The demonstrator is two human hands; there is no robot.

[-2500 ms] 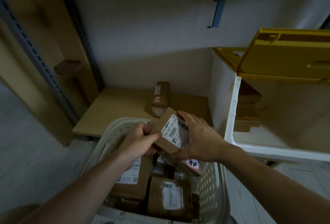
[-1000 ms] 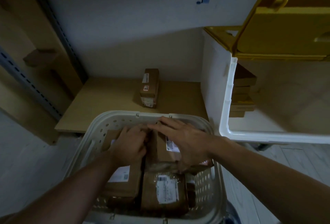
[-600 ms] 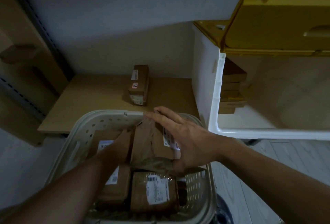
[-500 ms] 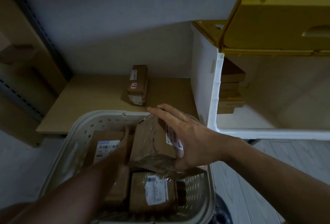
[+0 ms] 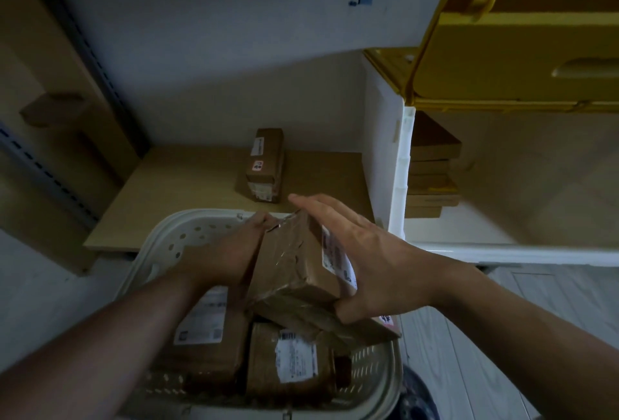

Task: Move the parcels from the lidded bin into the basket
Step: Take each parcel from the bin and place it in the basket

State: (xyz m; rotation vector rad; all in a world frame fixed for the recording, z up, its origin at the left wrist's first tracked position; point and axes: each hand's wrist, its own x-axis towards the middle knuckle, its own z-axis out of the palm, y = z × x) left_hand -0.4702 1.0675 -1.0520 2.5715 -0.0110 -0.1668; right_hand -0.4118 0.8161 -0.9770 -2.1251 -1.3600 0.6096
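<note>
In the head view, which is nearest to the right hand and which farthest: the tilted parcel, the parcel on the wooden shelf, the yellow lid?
From the right hand:
1. Tilted parcel: touching it, above the basket.
2. Parcel on the wooden shelf: behind the basket, ahead and left of the hand.
3. Yellow lid: raised on the bin, up and right.

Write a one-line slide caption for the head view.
Both hands, left hand and right hand, hold a taped parcel tilted above the parcel-filled basket; more boxes wait in the open bin.

- Both hands on a taped brown parcel (image 5: 294, 259) tilted over the basket (image 5: 160, 245): left hand (image 5: 231, 248) on its left side, right hand (image 5: 365, 259) flat across label, thumb under.
- Lidded bin (image 5: 398, 168) at right, yellow lid (image 5: 516, 47) up.
</note>
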